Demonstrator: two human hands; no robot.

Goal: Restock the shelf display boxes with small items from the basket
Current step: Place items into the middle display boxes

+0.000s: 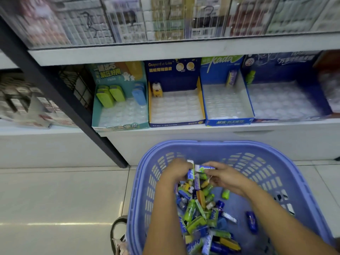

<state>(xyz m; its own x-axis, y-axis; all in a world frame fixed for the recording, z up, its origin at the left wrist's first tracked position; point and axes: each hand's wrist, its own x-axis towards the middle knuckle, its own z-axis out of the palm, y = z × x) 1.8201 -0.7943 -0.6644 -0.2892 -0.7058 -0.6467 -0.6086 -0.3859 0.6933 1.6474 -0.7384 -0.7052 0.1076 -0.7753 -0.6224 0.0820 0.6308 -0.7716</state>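
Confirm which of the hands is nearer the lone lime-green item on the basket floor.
Right. The right hand is close beside the lime-green item; the left hand is farther off, across the pile.

Basket [220,144] cut off (bottom edge)

This is looking like a retail shop. Printed cardboard display boxes [176,123] are sitting side by side on a white shelf [276,127], each showing a clear moulded tray [176,107] with only a few small goods left. Directly above that shelf, blurred packaged goods [202,24], some with barcode labels, are filling another tier. Below and in front of the shelf, a blue plastic basket [220,144] is resting on a tiled floor [55,199], holding many small packaged items [198,214].
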